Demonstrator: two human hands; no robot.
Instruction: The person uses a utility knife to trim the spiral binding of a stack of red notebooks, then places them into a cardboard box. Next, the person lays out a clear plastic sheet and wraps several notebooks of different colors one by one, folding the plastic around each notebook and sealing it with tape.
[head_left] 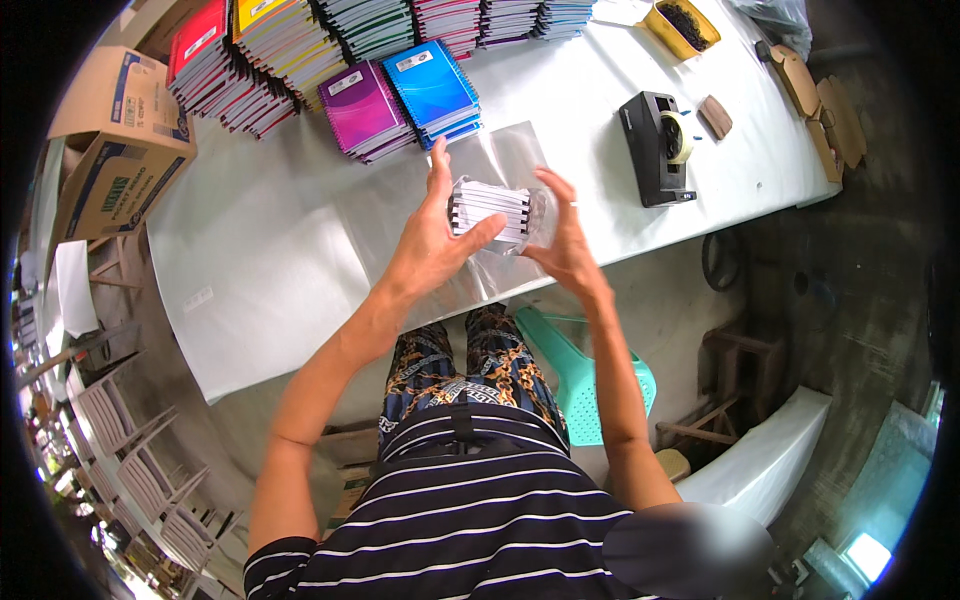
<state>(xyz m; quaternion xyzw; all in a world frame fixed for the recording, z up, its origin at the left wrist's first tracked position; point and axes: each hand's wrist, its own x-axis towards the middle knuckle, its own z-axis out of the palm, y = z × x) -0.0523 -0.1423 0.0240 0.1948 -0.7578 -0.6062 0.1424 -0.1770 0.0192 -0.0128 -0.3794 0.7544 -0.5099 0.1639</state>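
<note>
Over the near edge of the table, a small stack of notebooks in clear plastic wrap is held between my hands, its white page edges and black bindings facing up. My left hand grips its left side, with the thumb laid across the stack and the index finger extended upward. At the other end, my right hand curves around the loose crinkled plastic, thumb low and fingers above. Underneath lies a flat clear plastic sheet. Just beyond sit a purple spiral notebook pile and a blue one.
Tall piles of coloured notebooks line the far left. A black tape dispenser, a brown block and a yellow tub stand to the right. A cardboard box is at the left, a green stool below the table.
</note>
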